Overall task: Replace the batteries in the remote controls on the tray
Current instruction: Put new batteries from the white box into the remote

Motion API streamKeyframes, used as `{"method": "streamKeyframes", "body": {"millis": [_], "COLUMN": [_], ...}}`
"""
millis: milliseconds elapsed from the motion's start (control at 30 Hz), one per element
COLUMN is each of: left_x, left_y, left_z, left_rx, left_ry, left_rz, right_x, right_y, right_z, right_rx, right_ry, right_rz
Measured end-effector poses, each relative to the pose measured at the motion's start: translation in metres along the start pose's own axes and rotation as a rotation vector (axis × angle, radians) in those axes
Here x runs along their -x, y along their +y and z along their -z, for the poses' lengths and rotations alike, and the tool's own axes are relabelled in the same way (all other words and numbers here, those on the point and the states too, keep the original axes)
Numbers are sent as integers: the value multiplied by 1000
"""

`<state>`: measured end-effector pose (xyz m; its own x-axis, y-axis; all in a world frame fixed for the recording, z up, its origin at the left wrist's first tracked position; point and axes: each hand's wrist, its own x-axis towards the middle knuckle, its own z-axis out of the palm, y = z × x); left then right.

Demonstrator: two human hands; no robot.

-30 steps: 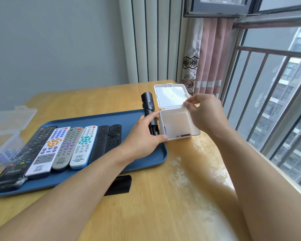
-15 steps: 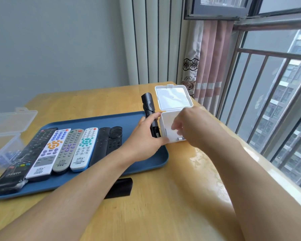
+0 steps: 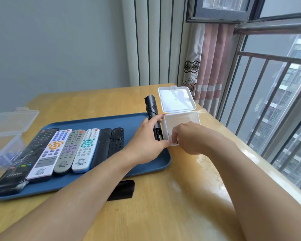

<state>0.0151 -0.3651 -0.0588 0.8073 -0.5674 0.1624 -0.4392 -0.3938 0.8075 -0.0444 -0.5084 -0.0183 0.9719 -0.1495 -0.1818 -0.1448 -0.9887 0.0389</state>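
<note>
A blue tray (image 3: 111, 121) on the wooden table carries a row of several remotes (image 3: 64, 150). At the tray's right edge my left hand (image 3: 146, 143) grips a black remote (image 3: 150, 106), whose open battery compartment faces up near my thumb. Right beside it stands a small white box (image 3: 181, 119) with its hinged lid (image 3: 176, 100) tipped back. My right hand (image 3: 189, 138) reaches down into the box at its near wall. Its curled fingertips pinch a small battery (image 3: 177, 142), of which only a metal end shows.
A black battery cover (image 3: 123, 189) lies on the table just in front of the tray. A clear plastic box (image 3: 7, 129) with blue items inside sits at the far left. The table's right edge meets a window with metal railings (image 3: 268, 101).
My right hand came down from the box's lid edge into the box and closed its fingers at the bottom. My left hand stayed on the black remote.
</note>
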Motion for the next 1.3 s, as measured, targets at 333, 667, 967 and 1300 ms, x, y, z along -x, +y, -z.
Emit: {"method": "streamKeyframes", "body": {"millis": [333,667,967,1300], "left_x": [1,-2,-1,0], "left_y": [-1,0,-1,-3], "left_z": [0,2,2,5], "left_rx": [-32,-5,-25,-17], "left_ry": [-2,-2,-22,-44], "left_rz": [-10,19,31,31], "right_x": [4,-8,-10,-9], "right_y": [14,9,25,44], "right_z": [3,-3,-6,-5], "right_rx": [-310,-516,-687,-722], "right_ry": [-34,71,12,-157], "right_rz": [41,122,130,215]}}
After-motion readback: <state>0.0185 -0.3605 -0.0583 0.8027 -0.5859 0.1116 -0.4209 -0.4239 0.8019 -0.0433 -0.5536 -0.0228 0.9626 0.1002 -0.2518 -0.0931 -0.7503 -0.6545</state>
